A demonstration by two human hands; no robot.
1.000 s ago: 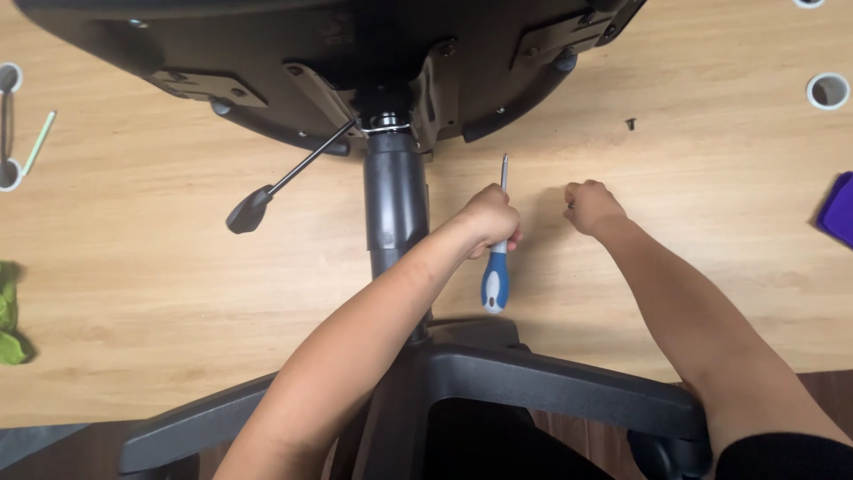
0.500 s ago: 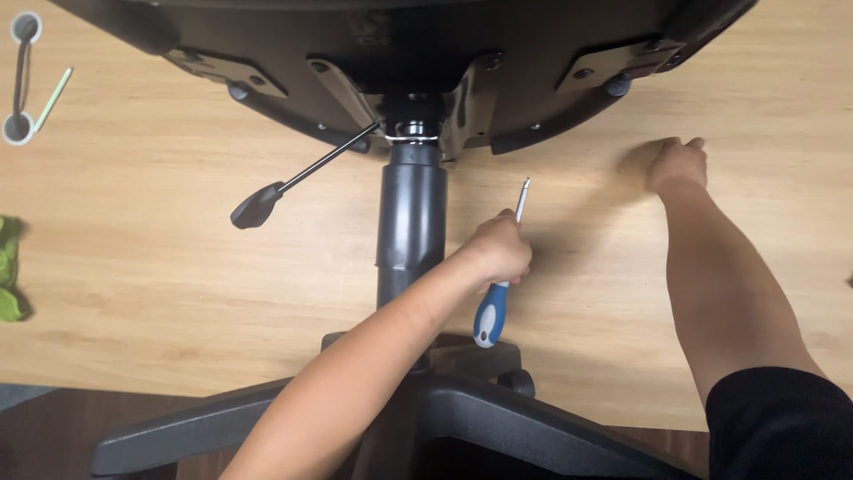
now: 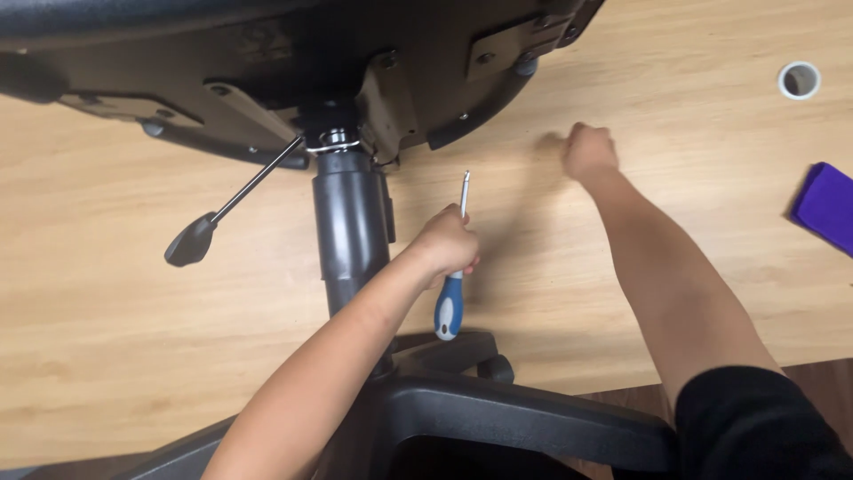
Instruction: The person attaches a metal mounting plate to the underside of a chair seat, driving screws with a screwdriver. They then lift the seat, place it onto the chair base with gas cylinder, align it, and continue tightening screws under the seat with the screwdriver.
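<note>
Head view looks down on an office chair [image 3: 293, 71] lying on its side on a light wood bench [image 3: 133, 311], its seat underside toward the far edge and its black base [image 3: 498, 418] hanging off the near edge.

The left hand [image 3: 447, 244] is clamped around a screwdriver [image 3: 450, 307] with a blue and white handle. The metal shaft points up and away toward the seat plate [image 3: 391, 98], so the tip seems aimed at the bolts there, though it touches none of them. The handle end sticks out below the fist, just beside the black gas column [image 3: 348, 231].

The right hand [image 3: 588, 151] rests on the bare bench well to the right of the column, fingers curled together in a loose fist. Whether it pinches something small cannot be told; the knuckles hide the fingertips. It sits near the seat's right rim, perhaps to steady the person's reach.

A height lever [image 3: 213, 222] juts from the mechanism toward the left, its paddle hanging free above the wood.

Toward the right edge lie a purple cloth [image 3: 826, 209] and, farther back, a white tape roll [image 3: 799, 80], both well apart from the hands. The bench is pale wood grain, evenly lit; darker floor shows past the near right corner.
</note>
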